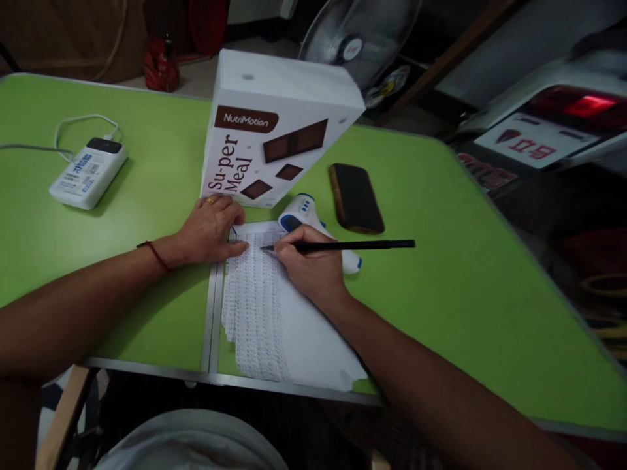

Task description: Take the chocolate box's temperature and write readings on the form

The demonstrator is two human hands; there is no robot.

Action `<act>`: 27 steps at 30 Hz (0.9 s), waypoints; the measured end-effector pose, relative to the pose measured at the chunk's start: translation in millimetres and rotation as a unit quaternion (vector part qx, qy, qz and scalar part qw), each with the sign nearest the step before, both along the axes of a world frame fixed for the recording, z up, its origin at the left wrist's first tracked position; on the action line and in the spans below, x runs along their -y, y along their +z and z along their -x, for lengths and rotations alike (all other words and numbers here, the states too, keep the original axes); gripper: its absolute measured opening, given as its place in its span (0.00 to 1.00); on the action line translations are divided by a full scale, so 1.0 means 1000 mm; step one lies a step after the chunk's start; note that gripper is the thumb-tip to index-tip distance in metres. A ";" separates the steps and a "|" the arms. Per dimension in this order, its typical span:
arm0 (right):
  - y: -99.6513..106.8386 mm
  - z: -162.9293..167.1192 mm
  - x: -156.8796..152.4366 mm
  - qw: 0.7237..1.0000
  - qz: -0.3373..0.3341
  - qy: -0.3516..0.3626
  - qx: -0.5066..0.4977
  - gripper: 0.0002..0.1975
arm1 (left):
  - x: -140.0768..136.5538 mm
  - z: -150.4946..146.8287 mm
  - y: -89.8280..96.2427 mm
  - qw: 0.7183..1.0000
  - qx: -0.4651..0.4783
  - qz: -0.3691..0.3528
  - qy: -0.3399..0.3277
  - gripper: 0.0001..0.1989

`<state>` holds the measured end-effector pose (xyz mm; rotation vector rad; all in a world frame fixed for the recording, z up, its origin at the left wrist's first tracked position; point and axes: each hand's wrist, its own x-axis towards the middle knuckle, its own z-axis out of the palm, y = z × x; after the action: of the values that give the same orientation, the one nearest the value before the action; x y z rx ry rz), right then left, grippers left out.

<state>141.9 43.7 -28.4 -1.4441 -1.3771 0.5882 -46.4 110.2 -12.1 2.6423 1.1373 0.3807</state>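
My right hand (316, 264) is closed around a black pen (372, 245), its tip touching or just above the paper (313, 346). Dense rows of small handwriting fill the paper's left part, while its right part is blank white. My left hand (210, 228) rests at the sheet's top left corner, thumb stretched onto the paper and the other fingers slightly bent beside the box. A thin dark line shows between thumb and forefinger; I cannot make out what it is. Partly behind my right hand lies a white and blue handheld thermometer (300, 207).
A white NutriMotion box (289, 91) stands upright beyond the paper. Right of it lies a dark phone (357, 196). On the left, a white power bank (88, 173) has a cable plugged in. A fan (360, 39) stands behind the green table (465, 294).
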 end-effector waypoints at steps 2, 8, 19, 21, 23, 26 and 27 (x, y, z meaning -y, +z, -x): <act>0.000 0.000 0.000 1.000 -0.005 0.006 -0.003 0.07 | 0.000 0.000 0.000 1.000 0.001 0.000 -0.001 0.17; -0.002 -0.001 0.000 0.999 -0.007 0.031 0.005 0.08 | 0.000 -0.001 0.001 1.000 -0.009 0.009 0.006 0.18; 0.001 0.001 0.002 0.999 -0.009 0.037 -0.009 0.05 | -0.001 0.000 0.000 1.000 0.006 -0.003 -0.006 0.17; 0.002 0.001 0.002 0.999 -0.003 0.044 -0.002 0.06 | -0.001 0.001 -0.001 1.000 0.009 -0.007 -0.009 0.18; 0.002 0.001 0.002 0.999 0.002 0.052 0.003 0.05 | -0.001 0.001 -0.002 1.000 0.011 -0.009 -0.009 0.18; 0.002 0.000 0.002 0.998 0.001 0.056 0.011 0.06 | -0.001 0.000 -0.002 1.000 0.013 -0.010 -0.008 0.18; 0.002 0.000 0.002 0.998 0.001 0.057 0.015 0.06 | -0.001 0.000 -0.002 1.000 0.013 -0.009 -0.007 0.18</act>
<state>141.5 41.4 -26.1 -1.3875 -1.4893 0.6422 -46.4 111.3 -13.9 2.6517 1.1123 0.4225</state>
